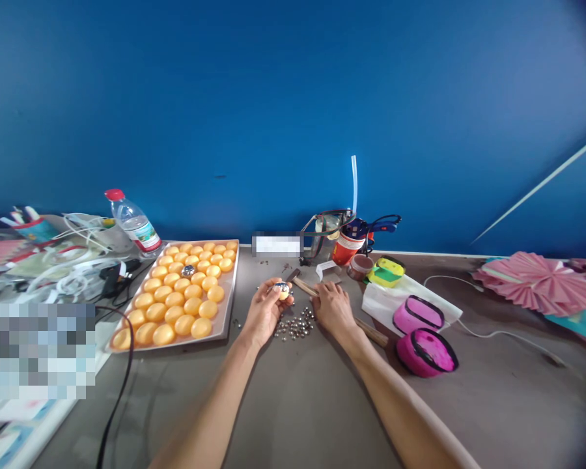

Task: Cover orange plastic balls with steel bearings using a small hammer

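Observation:
My left hand [266, 307] is closed round a yellow ball [282, 290] with a shiny silver cap, held just above the table. My right hand [333, 306] rests palm down on the table next to a heap of several small silver studs [295, 326]; its fingers are bent at the heap, and I cannot make out whether they pinch a stud. A wooden-handled hammer [371, 332] lies under and behind my right hand. To the left stands a tray [224, 326] filled with several yellow balls [180, 303], one of them with a silver cap [188, 270].
Two pink containers [424, 352] and a white bag [385, 303] lie to the right. A cup of tools [346, 246], a tape roll [360, 266] and a sponge [385, 272] stand at the back. A water bottle [134, 225] and cables [78, 273] crowd the left. Pink paper fans [537, 280] lie far right.

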The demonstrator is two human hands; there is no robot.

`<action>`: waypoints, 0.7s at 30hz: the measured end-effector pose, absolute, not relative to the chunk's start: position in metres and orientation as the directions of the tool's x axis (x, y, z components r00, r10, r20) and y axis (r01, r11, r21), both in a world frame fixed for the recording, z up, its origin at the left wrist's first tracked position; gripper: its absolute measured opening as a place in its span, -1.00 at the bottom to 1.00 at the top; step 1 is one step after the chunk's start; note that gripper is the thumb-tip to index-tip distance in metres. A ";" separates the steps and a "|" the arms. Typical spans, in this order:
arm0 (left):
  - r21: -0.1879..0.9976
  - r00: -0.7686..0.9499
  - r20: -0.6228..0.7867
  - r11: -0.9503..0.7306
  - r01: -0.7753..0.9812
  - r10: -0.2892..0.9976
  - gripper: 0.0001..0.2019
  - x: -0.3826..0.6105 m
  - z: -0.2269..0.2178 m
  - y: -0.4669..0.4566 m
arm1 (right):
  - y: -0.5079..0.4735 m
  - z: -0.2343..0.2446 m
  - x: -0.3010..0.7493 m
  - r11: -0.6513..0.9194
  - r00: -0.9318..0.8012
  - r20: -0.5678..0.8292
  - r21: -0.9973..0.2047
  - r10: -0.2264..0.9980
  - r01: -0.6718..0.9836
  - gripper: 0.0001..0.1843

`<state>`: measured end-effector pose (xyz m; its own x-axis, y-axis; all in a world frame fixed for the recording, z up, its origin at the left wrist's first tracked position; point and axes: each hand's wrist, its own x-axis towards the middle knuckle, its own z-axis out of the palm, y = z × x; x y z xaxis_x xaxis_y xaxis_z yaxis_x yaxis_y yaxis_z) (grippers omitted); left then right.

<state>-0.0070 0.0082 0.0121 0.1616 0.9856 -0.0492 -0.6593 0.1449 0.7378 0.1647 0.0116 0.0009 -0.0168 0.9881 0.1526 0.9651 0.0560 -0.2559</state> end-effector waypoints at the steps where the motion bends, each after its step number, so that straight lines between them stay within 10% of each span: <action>1: 0.738 0.161 -0.050 0.145 -0.659 0.986 -0.73 -0.007 0.012 0.008 | 0.011 0.001 0.165 0.059 -0.027 0.133 -0.240 0.991 0.969 -0.76; 13: 0.739 0.142 -0.077 0.152 -0.657 0.987 -0.72 -0.009 0.011 0.008 | 0.015 -0.001 0.168 0.128 -0.099 0.157 -0.187 0.983 0.974 -0.76; 21: 0.612 0.083 -0.140 0.152 -0.776 0.987 -0.71 -0.011 0.012 0.013 | 0.007 0.029 0.164 0.301 -0.083 0.440 -0.454 0.894 0.839 -0.78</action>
